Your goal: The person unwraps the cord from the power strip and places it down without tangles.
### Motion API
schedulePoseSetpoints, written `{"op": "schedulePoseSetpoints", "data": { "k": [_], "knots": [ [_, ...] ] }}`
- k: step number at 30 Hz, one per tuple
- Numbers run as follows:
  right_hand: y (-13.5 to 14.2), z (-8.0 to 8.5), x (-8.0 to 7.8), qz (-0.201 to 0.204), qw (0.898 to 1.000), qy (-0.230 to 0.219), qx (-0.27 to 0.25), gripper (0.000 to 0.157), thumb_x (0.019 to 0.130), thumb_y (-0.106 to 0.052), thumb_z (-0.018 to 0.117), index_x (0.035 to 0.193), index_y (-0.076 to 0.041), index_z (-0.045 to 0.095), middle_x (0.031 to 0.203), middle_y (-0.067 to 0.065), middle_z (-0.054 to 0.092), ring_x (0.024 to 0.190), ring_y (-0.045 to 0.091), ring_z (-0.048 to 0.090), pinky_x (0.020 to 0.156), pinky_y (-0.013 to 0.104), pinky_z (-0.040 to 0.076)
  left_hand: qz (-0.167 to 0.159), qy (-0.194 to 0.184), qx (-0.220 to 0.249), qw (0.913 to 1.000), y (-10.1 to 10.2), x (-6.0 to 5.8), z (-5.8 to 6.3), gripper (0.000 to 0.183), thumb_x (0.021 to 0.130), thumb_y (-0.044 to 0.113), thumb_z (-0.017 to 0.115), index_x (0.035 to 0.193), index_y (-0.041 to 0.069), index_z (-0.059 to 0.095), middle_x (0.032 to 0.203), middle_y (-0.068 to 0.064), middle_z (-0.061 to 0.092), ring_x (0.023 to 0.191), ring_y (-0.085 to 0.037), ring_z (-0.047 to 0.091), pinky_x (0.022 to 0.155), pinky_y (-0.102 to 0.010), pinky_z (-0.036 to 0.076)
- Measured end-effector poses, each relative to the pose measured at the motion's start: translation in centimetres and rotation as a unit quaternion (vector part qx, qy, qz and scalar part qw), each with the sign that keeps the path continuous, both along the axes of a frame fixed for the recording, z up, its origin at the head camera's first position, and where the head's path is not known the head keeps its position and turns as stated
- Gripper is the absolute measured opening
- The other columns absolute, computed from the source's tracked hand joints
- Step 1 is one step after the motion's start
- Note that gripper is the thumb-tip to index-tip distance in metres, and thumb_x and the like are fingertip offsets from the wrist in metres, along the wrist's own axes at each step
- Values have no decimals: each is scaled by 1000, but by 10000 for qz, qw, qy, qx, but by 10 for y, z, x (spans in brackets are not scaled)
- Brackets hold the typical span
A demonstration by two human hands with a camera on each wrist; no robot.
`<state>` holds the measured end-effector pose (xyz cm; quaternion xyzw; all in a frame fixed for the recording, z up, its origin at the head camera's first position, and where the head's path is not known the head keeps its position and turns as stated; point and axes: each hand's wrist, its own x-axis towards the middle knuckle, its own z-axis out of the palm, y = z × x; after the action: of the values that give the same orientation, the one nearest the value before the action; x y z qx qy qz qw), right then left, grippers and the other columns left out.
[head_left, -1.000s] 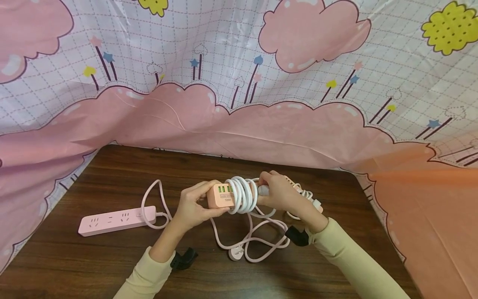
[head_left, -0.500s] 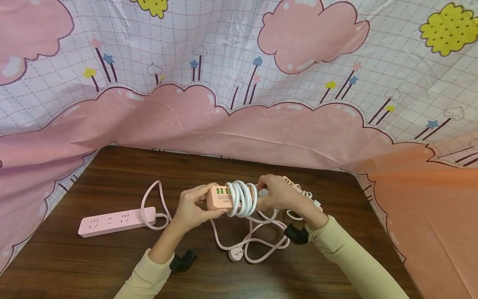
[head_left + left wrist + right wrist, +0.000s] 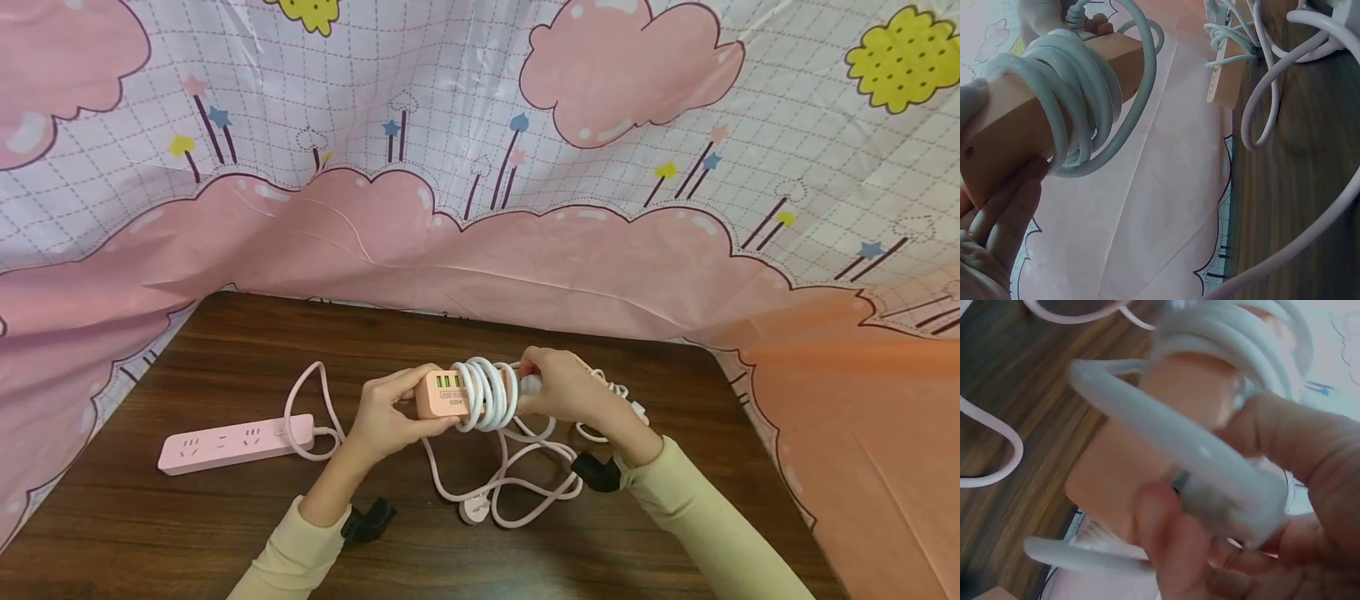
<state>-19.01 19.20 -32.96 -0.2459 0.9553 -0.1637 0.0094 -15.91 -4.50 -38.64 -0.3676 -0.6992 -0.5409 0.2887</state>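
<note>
Orange power block [image 3: 444, 404]: held above the counter [image 3: 420, 571], near its middle, between both hands; green-lined ports [image 3: 447, 381] are shown on its upper face.
White cord [image 3: 489, 394]: wound in several turns about the block, with a looser loop hung below.
Left hand [image 3: 390, 414]: the block's left end is pinched between thumb and fingers.
Right hand [image 3: 562, 385]: the white plug [image 3: 1222, 509] is pinched by thumb and fingers close to the block's right end — whether its prongs are seated cannot be told.
Pink power strip [image 3: 232, 444]: laid flat on the counter, left of the left hand.
Pink cord [image 3: 528, 482]: spread in loops below the held block, with its round plug [image 3: 475, 507] rested beside them.
Second orange block [image 3: 1229, 78]: set beyond the right hand — partly hidden by it in the head view, wrapped in thin white cord [image 3: 1232, 39].
Backdrop: a cloud-printed curtain [image 3: 450, 258], hung behind the counter.
</note>
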Motion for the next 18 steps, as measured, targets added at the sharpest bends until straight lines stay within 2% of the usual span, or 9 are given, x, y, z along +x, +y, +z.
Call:
{"op": "schedulePoseSetpoints", "data": {
  "k": [3, 5, 12, 18],
  "knots": [
    [2, 0, 0, 64, 9988, -492, -16, 33, 68, -13, 78, 92, -4, 58, 79, 3, 56, 66, 15, 50, 57, 26, 43, 8, -36, 35, 10000, 0, -1, -3, 51, 50, -13, 84, 96, -14, 63, 83, -24, 67, 71, -21, 65, 58, -24, 54],
    [2, -1, -1, 209, 9984, -524, -40, 33, 68, -12, 76, 94, -2, 58, 79, 4, 55, 66, 15, 50, 55, 25, 43, 7, -91, 38, 10000, -1, -2, -4, 51, 49, -13, 84, 96, -14, 63, 83, -24, 67, 72, -19, 65, 59, -23, 54],
    [3, -12, -3, 840, 9956, 403, 82, 25, 64, -17, 74, 82, -9, 58, 70, -3, 54, 60, 10, 48, 51, 22, 40, -268, -252, -6, 9993, -6, -3, -6, 52, 50, -14, 83, 97, -17, 62, 84, -25, 66, 72, -12, 64, 57, -22, 54],
    [4, -15, -1, 862, 9958, 304, -6, 20, 62, -23, 72, 74, -16, 58, 62, -9, 52, 53, 6, 47, 46, 22, 38, -722, -574, 61, 9957, -10, -4, -11, 51, 51, -19, 80, 99, -20, 60, 86, -29, 65, 77, -11, 65, 59, -24, 55]
  ]
}}
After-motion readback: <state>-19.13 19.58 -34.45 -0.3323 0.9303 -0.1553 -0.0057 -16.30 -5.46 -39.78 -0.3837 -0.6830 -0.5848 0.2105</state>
